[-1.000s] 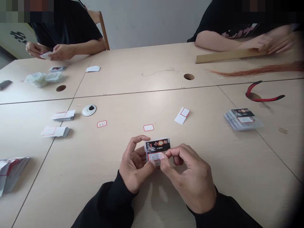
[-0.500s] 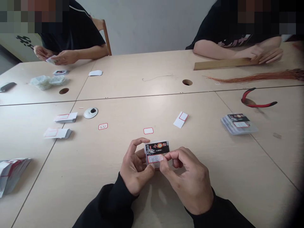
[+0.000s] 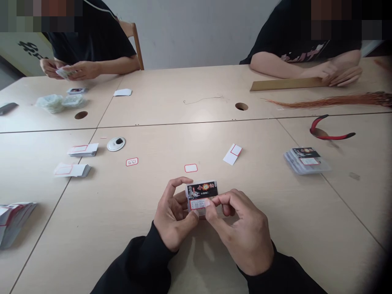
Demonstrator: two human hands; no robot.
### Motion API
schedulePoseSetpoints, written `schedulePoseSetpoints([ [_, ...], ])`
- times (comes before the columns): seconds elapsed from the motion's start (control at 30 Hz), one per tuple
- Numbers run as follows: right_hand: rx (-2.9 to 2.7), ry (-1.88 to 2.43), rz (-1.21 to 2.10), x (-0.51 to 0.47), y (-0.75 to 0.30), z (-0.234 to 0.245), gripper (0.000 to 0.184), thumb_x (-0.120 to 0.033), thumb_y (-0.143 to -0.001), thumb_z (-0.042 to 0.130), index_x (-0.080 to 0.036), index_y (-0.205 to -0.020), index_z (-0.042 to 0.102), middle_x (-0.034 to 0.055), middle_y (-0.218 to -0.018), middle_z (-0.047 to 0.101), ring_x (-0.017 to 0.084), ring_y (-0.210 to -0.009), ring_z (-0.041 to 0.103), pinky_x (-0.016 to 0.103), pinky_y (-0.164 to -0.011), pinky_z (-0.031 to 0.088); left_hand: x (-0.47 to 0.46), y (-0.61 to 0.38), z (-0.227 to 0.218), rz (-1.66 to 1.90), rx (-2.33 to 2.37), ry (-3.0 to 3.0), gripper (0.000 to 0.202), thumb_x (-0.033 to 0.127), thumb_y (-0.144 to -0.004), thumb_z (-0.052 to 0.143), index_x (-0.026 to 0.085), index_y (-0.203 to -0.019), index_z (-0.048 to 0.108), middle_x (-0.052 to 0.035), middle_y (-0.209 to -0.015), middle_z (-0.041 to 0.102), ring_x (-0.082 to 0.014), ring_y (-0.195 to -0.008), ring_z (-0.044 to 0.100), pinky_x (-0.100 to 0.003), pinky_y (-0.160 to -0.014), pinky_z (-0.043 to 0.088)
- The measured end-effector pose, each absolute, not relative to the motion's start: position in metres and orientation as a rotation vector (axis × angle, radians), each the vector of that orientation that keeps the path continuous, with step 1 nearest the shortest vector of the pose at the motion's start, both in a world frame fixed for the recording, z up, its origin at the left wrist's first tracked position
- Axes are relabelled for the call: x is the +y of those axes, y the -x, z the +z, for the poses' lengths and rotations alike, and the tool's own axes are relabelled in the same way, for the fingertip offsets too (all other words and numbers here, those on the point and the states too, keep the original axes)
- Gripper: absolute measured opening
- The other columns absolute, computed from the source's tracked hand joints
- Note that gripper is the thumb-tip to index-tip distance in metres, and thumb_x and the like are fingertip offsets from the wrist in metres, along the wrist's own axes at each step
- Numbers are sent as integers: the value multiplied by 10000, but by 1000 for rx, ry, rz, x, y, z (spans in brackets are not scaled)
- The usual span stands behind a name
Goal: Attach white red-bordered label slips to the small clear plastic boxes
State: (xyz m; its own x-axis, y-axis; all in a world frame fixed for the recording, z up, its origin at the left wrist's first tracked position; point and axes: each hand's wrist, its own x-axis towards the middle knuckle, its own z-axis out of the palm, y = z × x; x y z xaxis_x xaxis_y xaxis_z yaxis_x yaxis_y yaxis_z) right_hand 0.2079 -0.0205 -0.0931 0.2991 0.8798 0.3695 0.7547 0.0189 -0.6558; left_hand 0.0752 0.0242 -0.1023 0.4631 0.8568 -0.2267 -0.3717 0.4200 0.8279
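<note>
My left hand [image 3: 173,218] grips a small clear plastic box [image 3: 202,188] by its left side, thumb along the near edge and fingers behind. The box has a black printed label, and below that sits a white sticker [image 3: 197,204] with a red border. From the right, my right hand [image 3: 245,224] closes on the box, its thumb tip on the sticker's right end and its index finger at the box's right edge. Just beyond the box, a blank red-bordered sticker [image 3: 191,168] lies on the table. A folded white card [image 3: 232,154] with a red outline rests farther right.
Stacked plastic boxes [image 3: 308,161] and red-handled pliers [image 3: 332,131] are at right. Paper stacks [image 3: 82,150] and a round cable cover [image 3: 116,143] lie at left. Two people work across the table, near a ruler-like strip [image 3: 288,84] and a copper-coloured wire bundle [image 3: 337,99].
My hands hold nearly the same pose on the box. The view has shifted slightly. Across the table, the left person's hands have moved a little with the item they hold.
</note>
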Motion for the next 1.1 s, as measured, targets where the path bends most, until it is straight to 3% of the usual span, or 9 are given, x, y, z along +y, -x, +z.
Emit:
schedulePoseSetpoints([
  [0.8,-1426,1800,251,-22,-207,-98,166,-280,-798,584,-209,-652,548,-34,-574,445,132,-570,460,278,-587,386,24,-75,-102,846,740,-789,498,152,-718,734,228,-1098,421,-44,-907,704,-106,-684,618,-206,-639,477],
  [1.1,-1423,1799,236,-22,-206,-98,166,-279,-794,594,-206,-652,545,-39,-574,438,128,-566,450,280,-589,377,28,-70,-102,807,695,-764,524,40,-672,604,210,-1124,400,-69,-934,712,-145,-732,646,-256,-688,474],
])
